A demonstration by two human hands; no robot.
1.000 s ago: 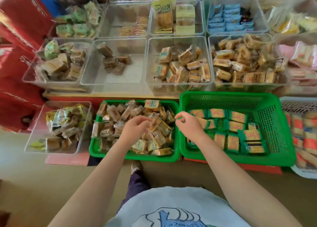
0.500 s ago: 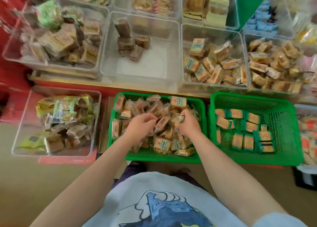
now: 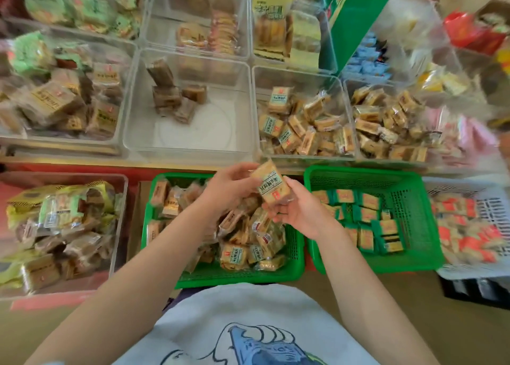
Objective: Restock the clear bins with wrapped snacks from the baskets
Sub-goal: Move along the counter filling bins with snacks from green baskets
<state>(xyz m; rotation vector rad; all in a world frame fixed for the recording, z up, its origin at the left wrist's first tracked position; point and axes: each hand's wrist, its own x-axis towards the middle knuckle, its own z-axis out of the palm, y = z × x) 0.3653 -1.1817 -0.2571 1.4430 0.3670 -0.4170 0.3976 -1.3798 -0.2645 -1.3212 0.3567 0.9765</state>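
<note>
Wrapped snack (image 3: pixel 271 185) is up in both my hands, lifted clear above the left green basket (image 3: pixel 237 275). Left hand (image 3: pixel 230 188) pinches its top end, right hand (image 3: pixel 299 213) curls under the bottom end. Green-and-white label faces me.

Basket under it is heaped with the same kind of packs; right green basket (image 3: pixel 408 188) next to it holds flat green-edged packs, only part full.

Step, as I read it: pick done, carry to bin pending. Label looks like a match to the packs in the clear bin (image 3: pixel 300 77) just beyond the baskets, straight ahead, roughly half full. The clear bin to its left (image 3: pixel 190 149) holds only a few brown packs at its far-left corner, different wrapper, so not that one.

Next move calls for reaching forward over the bin's near rim and letting go low, so the pack lands flat instead of bouncing out. Far bins are blurred; can't read them.
</note>
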